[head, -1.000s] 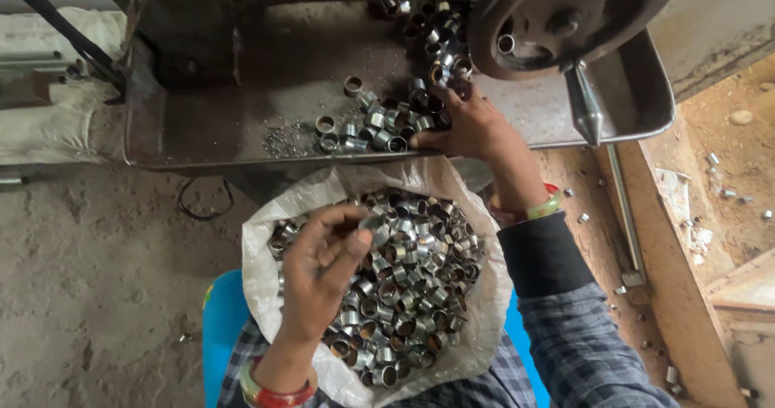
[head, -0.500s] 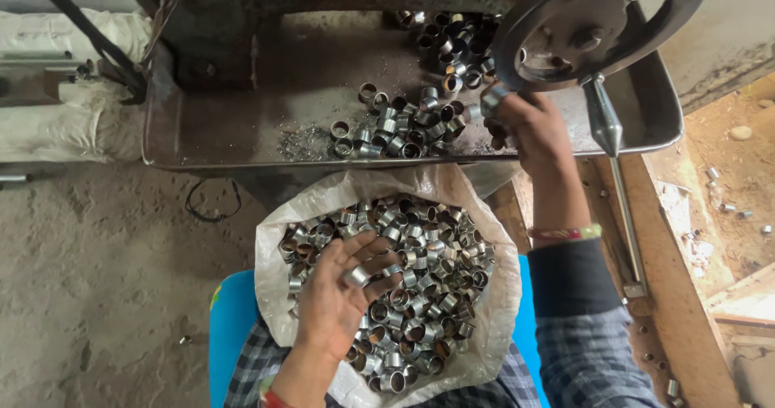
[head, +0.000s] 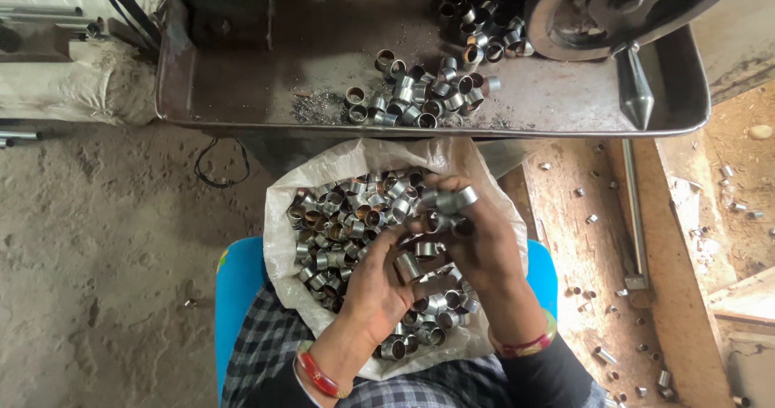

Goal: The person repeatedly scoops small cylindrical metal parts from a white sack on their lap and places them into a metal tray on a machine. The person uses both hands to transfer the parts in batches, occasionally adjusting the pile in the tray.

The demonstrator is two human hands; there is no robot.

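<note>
The right hand [head: 476,230] has returned from the tray [head: 242,85]; both hands hold bushings [head: 347,214], unlabelled.

small metal rings [head: 363,214], heaped, perhaps greasy
</note>
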